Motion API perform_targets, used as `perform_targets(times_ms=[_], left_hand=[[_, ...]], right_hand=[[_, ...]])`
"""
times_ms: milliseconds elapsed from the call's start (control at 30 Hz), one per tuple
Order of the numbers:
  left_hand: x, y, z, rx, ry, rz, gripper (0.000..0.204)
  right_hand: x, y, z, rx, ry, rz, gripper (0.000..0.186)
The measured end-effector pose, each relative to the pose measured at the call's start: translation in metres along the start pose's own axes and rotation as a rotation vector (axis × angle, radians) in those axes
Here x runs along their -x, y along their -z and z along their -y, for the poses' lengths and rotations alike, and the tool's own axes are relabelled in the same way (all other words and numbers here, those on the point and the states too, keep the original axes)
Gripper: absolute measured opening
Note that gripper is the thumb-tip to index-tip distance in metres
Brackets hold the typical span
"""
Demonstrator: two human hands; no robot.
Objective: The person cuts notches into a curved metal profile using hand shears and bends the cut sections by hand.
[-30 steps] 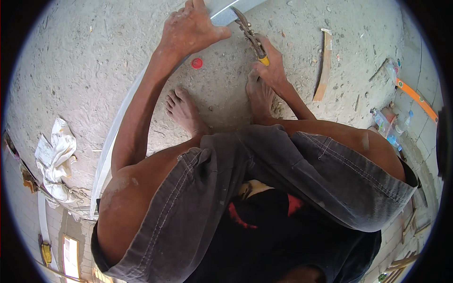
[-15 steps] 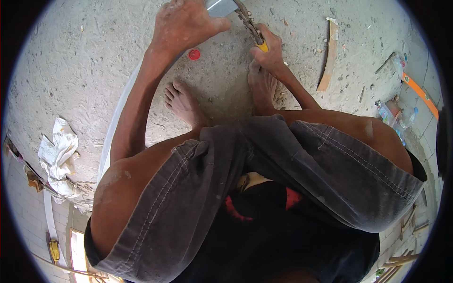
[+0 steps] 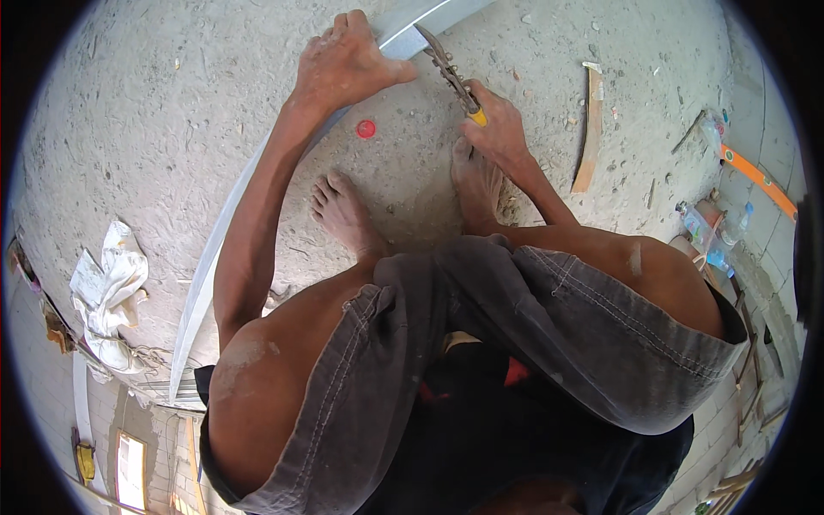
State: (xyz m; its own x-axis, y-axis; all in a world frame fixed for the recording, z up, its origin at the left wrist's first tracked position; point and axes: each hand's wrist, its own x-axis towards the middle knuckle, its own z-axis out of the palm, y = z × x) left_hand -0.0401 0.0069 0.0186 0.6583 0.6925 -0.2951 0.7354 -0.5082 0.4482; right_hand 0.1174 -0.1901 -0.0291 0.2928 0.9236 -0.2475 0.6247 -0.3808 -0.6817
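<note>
My left hand [image 3: 343,64] grips a long silver metal strip [image 3: 408,34], which curves in the fisheye view from the top middle down past my left forearm. My right hand [image 3: 496,124] is closed on metal snips [image 3: 452,73] with a yellow handle, their jaws at the strip's near edge. Whether the jaws bite into the metal I cannot tell. A red cap [image 3: 366,129] lies on the dusty floor between my hands and my bare feet [image 3: 348,210]. My knees are bent up on both sides.
A wooden strip [image 3: 586,129] lies right of my hands. Farther right are an orange spirit level [image 3: 755,176] and plastic bottles [image 3: 699,227]. At the left lie a crumpled white sack [image 3: 116,300] and scattered scraps. Light block walls [image 3: 760,103] show around the rim.
The whole view dipped and came back, floor items shifting with my hands, as my head moved. Both hands keep their holds on the strip and the snips.
</note>
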Motion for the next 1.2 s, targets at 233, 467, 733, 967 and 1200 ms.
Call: perform_targets(times_ms=[233, 467, 733, 967, 1200], left_hand=[[-0.011, 0.011, -0.001, 0.057, 0.029, 0.115, 0.085], [-0.014, -0.004, 0.004, 0.018, 0.051, 0.022, 0.084], [-0.002, -0.025, -0.002, 0.040, 0.017, 0.062, 0.081], [-0.002, -0.033, 0.004, 0.058, 0.020, 0.080, 0.081], [-0.022, 0.003, 0.035, 0.195, 0.069, 0.237, 0.085]], right_hand=[[0.007, 0.025, 0.030, 0.345, -0.033, -0.027, 0.049], [0.007, 0.017, 0.012, 0.195, -0.134, 0.071, 0.032], [0.034, -0.003, -0.008, -0.218, -0.136, -0.045, 0.029], [0.044, 0.035, 0.010, -0.512, -0.345, 0.132, 0.024], [0.024, 0.113, 0.060, -0.345, -0.449, 0.398, 0.031]])
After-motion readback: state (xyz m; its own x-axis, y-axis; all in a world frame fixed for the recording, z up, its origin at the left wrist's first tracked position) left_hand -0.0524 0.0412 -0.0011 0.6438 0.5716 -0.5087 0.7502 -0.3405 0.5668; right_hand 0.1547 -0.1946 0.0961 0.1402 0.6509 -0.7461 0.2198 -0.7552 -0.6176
